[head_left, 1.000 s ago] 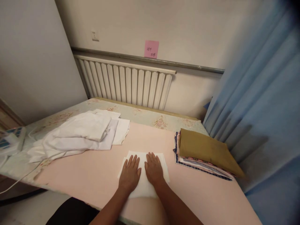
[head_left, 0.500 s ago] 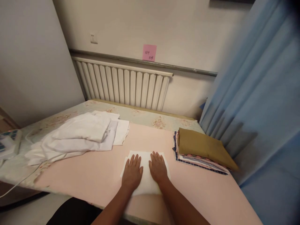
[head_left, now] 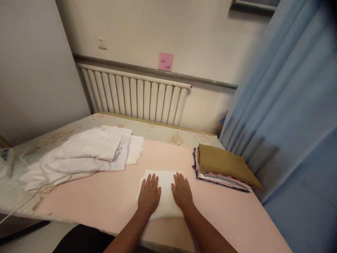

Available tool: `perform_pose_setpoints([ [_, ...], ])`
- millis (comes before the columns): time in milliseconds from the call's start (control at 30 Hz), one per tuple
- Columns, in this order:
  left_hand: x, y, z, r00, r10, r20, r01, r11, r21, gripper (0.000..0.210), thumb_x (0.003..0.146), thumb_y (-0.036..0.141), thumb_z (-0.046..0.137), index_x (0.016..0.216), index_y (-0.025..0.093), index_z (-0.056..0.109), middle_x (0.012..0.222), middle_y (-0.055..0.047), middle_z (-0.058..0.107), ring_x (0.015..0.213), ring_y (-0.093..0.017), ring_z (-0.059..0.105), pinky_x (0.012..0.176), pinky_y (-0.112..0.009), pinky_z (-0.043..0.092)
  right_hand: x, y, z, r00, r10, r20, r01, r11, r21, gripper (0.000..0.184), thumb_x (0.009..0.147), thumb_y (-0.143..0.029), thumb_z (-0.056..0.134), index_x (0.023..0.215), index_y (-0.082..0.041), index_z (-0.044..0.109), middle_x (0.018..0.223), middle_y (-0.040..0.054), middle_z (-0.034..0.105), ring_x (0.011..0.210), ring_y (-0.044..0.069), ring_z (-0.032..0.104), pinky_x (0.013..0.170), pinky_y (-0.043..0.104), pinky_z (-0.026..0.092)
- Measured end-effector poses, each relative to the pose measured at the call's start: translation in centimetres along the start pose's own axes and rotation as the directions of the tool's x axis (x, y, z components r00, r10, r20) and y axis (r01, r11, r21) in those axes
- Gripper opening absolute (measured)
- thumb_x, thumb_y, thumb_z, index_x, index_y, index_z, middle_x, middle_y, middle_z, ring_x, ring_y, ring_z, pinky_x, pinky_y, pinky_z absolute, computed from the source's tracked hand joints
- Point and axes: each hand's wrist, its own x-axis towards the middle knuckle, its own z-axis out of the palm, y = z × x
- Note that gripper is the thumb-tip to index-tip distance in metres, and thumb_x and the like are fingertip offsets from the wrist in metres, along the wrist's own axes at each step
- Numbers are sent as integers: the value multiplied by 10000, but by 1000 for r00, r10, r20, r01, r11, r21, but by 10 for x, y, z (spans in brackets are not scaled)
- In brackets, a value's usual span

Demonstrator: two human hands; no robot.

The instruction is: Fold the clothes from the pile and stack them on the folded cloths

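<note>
A folded white cloth (head_left: 165, 193) lies flat on the pink table cover (head_left: 105, 200), close to the front edge. My left hand (head_left: 149, 193) rests palm down on its left side, fingers stretched forward. On the right side of the cloth lies my right hand (head_left: 182, 191), also flat with the fingers extended. A bare strip of white cloth shows between the two thumbs. Parts of the cloth under both palms are hidden.
To the left is a loose heap of white cloth (head_left: 86, 149). A neat stack of folded fabrics with a mustard cloth (head_left: 223, 161) on top sits at the right. Behind the table are a radiator (head_left: 137, 93) and, further right, a blue curtain (head_left: 263, 116).
My right hand has slid a little to the right over the white cloth, widening the gap between my hands. My left hand stays almost where it was. The view has shifted slightly.
</note>
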Motion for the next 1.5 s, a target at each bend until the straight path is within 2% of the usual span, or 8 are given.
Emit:
perform_pose_setpoints([
  [133, 1, 1, 0, 1000, -14, -5, 14, 1000, 3, 497, 951, 316, 352, 1407, 172, 486, 1496, -85, 447, 1426, -272, 327, 1168, -489, 246, -5, 3, 0, 1000, 19, -5, -19, 1000, -16, 490, 996, -361, 322, 1435, -185, 446, 1530, 70, 366, 1444, 241, 261, 1160, 431, 213],
  [333, 16, 11, -4, 995, -71, 64, 70, 997, 13, 501, 946, 344, 369, 1398, 168, 496, 1499, -102, 444, 1425, -308, 315, 1162, -538, 222, -5, 2, 1, 1000, 22, -16, -22, 1000, -1, 491, 992, -362, 329, 1428, -177, 457, 1526, 72, 374, 1441, 245, 269, 1162, 432, 217],
  [500, 39, 43, -9, 995, 40, 95, -39, 999, -15, 503, 945, 314, 367, 1418, 177, 465, 1533, -99, 390, 1445, -282, 280, 1172, -516, 207, -5, 3, 1, 999, 23, -28, -23, 1000, 16, 485, 993, -361, 328, 1418, -178, 471, 1512, 69, 399, 1437, 250, 277, 1163, 440, 214],
  [667, 46, 58, 7, 979, 127, 159, -110, 987, -114, 486, 964, 307, 322, 1402, 172, 484, 1499, -82, 449, 1424, -253, 331, 1162, -481, 260, -5, 4, -1, 1000, 18, -12, -17, 1000, 26, 471, 986, -300, 321, 1424, -203, 464, 1517, 47, 394, 1440, 243, 271, 1156, 444, 227],
  [833, 43, 49, 24, 986, 139, 97, -124, 982, -142, 490, 982, 317, 273, 1407, 183, 477, 1507, -58, 438, 1433, -236, 313, 1151, -463, 290, -5, 3, -3, 1000, 23, -7, -23, 999, 38, 471, 995, -321, 308, 1416, -193, 476, 1512, 46, 403, 1441, 245, 267, 1158, 443, 222],
  [1000, 47, 38, 29, 989, 133, 67, -124, 985, -122, 491, 968, 357, 327, 1405, 197, 482, 1510, -53, 437, 1434, -239, 308, 1161, -456, 277, -5, 2, -3, 1000, 27, -17, -26, 999, 40, 478, 995, -344, 313, 1415, -186, 477, 1506, 62, 413, 1438, 248, 275, 1156, 441, 226],
  [1233, 47, 24, 29, 991, 116, 61, -110, 990, -93, 495, 971, 385, 323, 1425, 235, 452, 1521, -37, 423, 1431, -239, 315, 1162, -461, 272, -6, 3, -1, 1000, 28, -11, -28, 1000, 4, 487, 988, -346, 324, 1427, -183, 459, 1520, 55, 390, 1441, 239, 267, 1161, 430, 222],
  [1500, 38, 4, 19, 998, 68, 16, -67, 995, -67, 526, 972, 426, 326, 1433, 202, 446, 1501, -80, 445, 1434, -255, 311, 1154, -462, 288, -6, 2, -2, 999, 5, -38, -6, 1000, -7, 478, 988, -331, 320, 1412, -178, 481, 1505, 73, 409, 1432, 249, 290, 1153, 441, 244],
])
